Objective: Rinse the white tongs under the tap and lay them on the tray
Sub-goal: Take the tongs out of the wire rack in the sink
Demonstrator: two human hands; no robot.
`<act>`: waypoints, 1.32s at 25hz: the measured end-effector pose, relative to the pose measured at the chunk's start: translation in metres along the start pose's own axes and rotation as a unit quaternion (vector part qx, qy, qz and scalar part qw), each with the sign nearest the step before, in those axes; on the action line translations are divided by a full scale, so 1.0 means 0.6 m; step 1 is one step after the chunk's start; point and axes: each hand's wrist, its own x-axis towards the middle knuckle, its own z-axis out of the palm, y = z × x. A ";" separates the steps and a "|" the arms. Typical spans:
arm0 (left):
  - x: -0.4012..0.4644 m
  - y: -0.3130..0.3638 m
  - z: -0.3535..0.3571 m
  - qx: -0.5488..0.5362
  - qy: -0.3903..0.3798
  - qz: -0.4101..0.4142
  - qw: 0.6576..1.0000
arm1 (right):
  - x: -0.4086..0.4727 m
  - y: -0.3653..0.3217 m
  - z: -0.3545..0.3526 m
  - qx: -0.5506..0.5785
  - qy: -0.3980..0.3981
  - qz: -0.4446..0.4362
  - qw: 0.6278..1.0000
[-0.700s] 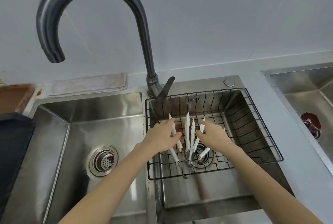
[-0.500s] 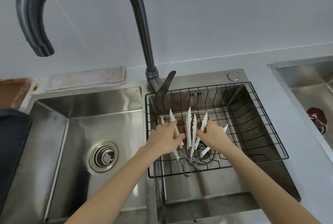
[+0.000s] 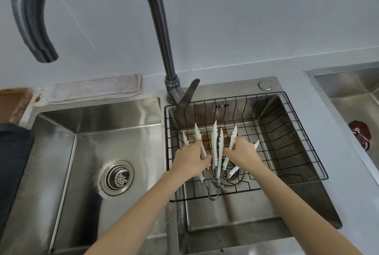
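Note:
Three pairs of white tongs lie fanned out in the black wire basket (image 3: 287,131) set in the right sink basin, their metal hinge ends towards me. My left hand (image 3: 189,159) closes around the left pair of tongs (image 3: 198,134). My right hand (image 3: 243,152) closes around the right pair of tongs (image 3: 233,136). The middle pair of tongs (image 3: 217,146) lies untouched between my hands. The dark curved tap (image 3: 164,29) arches over the left basin; no water runs from its spout (image 3: 44,54).
The left basin (image 3: 92,152) has a round drain strainer (image 3: 117,177). A folded cloth (image 3: 96,88) lies on the ledge behind it. The tap lever (image 3: 188,92) points at the basket. Another steel sink (image 3: 352,99) at the right holds a dark red object (image 3: 361,133).
My fingers have closed around the outer pairs of tongs, which were only being touched before. The view has shifted slightly downwards and nearer.

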 end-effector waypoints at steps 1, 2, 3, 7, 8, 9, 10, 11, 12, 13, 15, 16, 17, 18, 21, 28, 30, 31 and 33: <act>-0.001 -0.001 0.001 -0.035 0.005 -0.003 0.999 | -0.005 -0.002 -0.002 0.010 0.005 -0.005 1.000; -0.002 -0.001 0.004 -0.075 0.010 -0.009 0.997 | -0.010 -0.005 -0.004 0.020 0.011 -0.009 1.000; -0.004 -0.002 0.006 -0.117 0.014 -0.015 0.993 | -0.014 -0.008 -0.006 0.027 0.017 -0.013 0.999; -0.018 0.008 0.004 -0.218 0.052 -0.016 0.974 | -0.034 -0.020 -0.012 0.051 0.045 -0.021 0.997; -0.022 0.012 0.000 -0.221 0.065 -0.011 0.973 | -0.040 -0.025 -0.013 0.064 0.049 -0.018 0.997; -0.025 0.016 -0.004 -0.223 0.076 -0.005 0.972 | -0.046 -0.028 -0.014 0.077 0.052 -0.015 0.996; -0.028 0.018 -0.008 -0.225 0.087 0.002 0.971 | -0.052 -0.032 -0.015 0.090 0.055 -0.016 0.994; -0.031 0.019 -0.012 -0.229 0.096 0.005 0.969 | -0.061 -0.036 -0.017 0.102 0.060 -0.019 0.993; -0.034 0.017 -0.016 -0.236 0.102 0.004 0.966 | -0.070 -0.041 -0.018 0.114 0.064 -0.022 0.991; -0.038 0.014 -0.019 -0.247 0.108 0.001 0.963 | -0.078 -0.045 -0.019 0.125 0.069 -0.028 0.989; -0.047 0.003 -0.023 -0.277 0.121 -0.005 0.953 | -0.096 -0.056 -0.019 0.144 0.073 -0.044 0.986; -0.053 -0.006 -0.026 -0.294 0.129 -0.008 0.947 | -0.105 -0.064 -0.018 0.151 0.074 -0.053 0.984; -0.059 -0.015 -0.027 -0.314 0.136 -0.010 0.940 | -0.113 -0.071 -0.016 0.154 0.072 -0.062 0.983; -0.065 -0.025 -0.029 -0.341 0.141 -0.018 0.929 | -0.121 -0.079 -0.013 0.154 0.066 -0.068 0.984; -0.085 -0.059 -0.033 -0.425 0.140 -0.052 0.893 | -0.146 -0.103 -0.001 0.146 0.044 -0.089 0.984; -0.141 -0.129 -0.059 -0.526 0.149 -0.087 0.833 | -0.188 -0.146 0.040 0.137 0.019 -0.139 0.981; -0.153 -0.140 -0.067 -0.543 0.159 -0.087 0.820 | -0.189 -0.157 0.052 0.136 0.011 -0.146 0.980; -0.159 -0.146 -0.072 -0.548 0.165 -0.086 0.816 | -0.190 -0.162 0.059 0.139 0.005 -0.148 0.979; -0.167 -0.158 -0.082 -0.550 0.175 -0.087 0.812 | -0.189 -0.172 0.068 0.155 -0.007 -0.149 0.976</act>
